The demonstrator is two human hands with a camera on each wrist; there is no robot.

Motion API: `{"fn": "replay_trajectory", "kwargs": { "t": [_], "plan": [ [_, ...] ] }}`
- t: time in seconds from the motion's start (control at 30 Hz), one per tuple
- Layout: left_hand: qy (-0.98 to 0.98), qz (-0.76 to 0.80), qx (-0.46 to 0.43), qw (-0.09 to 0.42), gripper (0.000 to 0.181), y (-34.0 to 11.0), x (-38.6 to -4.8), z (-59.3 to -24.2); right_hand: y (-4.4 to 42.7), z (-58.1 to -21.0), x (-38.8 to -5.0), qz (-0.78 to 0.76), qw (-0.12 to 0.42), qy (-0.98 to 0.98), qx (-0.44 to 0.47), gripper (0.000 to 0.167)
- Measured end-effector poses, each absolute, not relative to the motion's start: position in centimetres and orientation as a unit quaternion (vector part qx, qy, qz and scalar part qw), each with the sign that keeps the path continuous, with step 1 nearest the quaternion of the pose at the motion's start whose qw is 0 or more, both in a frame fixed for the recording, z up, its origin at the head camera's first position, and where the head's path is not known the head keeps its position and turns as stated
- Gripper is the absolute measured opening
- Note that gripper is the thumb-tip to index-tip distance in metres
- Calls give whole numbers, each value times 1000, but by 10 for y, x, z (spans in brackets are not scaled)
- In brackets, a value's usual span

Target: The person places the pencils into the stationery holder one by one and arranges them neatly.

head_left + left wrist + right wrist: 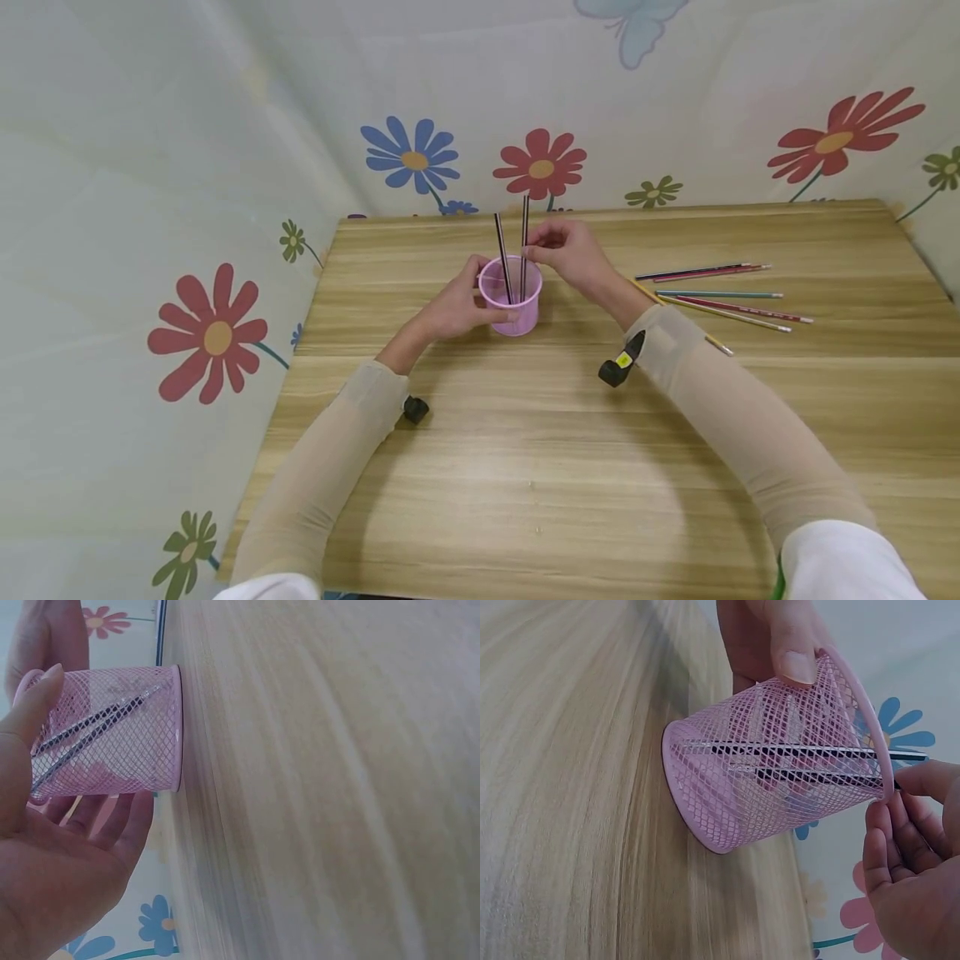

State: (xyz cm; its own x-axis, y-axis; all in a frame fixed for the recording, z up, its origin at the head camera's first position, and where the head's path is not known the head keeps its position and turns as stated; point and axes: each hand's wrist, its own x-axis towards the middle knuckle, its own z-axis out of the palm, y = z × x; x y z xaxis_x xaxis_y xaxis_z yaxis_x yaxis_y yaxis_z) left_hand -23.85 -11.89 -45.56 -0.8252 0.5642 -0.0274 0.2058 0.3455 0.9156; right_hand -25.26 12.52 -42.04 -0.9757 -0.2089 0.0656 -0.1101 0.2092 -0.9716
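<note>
A pink mesh pencil cup (517, 323) stands upright on the table. My left hand (459, 305) grips it from the left; in the left wrist view the thumb (37, 705) lies near the rim and the fingers curl round the far side. Two dark striped pencils rise out of the cup. One pencil (500, 236) leans against the rim untouched. The other pencil (526, 215) is pinched between thumb and fingers of my right hand (576, 257), just above the rim. Through the mesh (727, 802) both shafts show; whether the pinched one rests on the base I cannot tell.
Several loose pencils lie to the right of the cup: a dark one (690, 272), a teal one (723, 293), a red one (750, 309) and yellow ones, partly under my right forearm. The wooden table (525, 433) meets a flowered cloth wall (480, 92) behind and at left.
</note>
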Motion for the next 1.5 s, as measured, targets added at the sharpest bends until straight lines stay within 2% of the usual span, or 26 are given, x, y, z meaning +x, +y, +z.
{"fn": "replay_trajectory", "kwargs": {
  "t": [0.27, 0.9, 1.3, 1.5],
  "plan": [
    [814, 504, 238, 164, 79, -119, -235, -457, 122, -427, -250, -592, 38, 793, -138, 14],
    [810, 510, 238, 163, 78, -120, -233, -456, 118, -426, -248, -607, 75, 782, -124, 21],
    [815, 505, 229, 167, 79, -121, -231, -459, 104, -421, -249, -609, 72, 783, -107, 22],
    [808, 512, 239, 164, 77, -120, -235, -455, 98, -420, -254, -612, 59, 781, -110, 17]
  ]
}}
